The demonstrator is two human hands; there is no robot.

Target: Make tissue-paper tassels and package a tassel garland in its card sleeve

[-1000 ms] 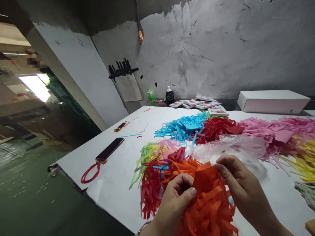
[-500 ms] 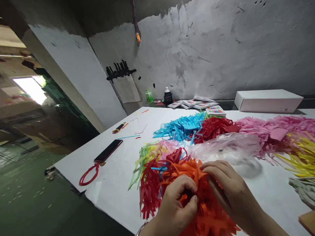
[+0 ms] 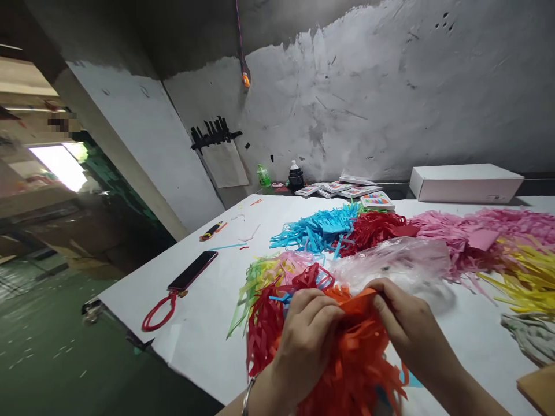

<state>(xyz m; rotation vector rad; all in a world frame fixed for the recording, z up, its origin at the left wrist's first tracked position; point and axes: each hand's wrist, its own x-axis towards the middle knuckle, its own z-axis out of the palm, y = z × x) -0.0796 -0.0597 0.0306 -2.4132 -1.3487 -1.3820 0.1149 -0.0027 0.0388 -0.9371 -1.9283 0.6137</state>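
No legible text, small marks [image 3: 493,197] on white box [image 3: 459,188] too tiny to read

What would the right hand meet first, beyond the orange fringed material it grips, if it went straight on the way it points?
Probably the crumpled clear plastic bag, lying just beyond the right hand, though depth there is unclear.

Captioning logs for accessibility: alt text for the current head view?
A bare-handed person's left grip and right grip hold an orange fringe over a white table. Blue fringe and pink fringe lie farther back; a dark phone lies to the left.
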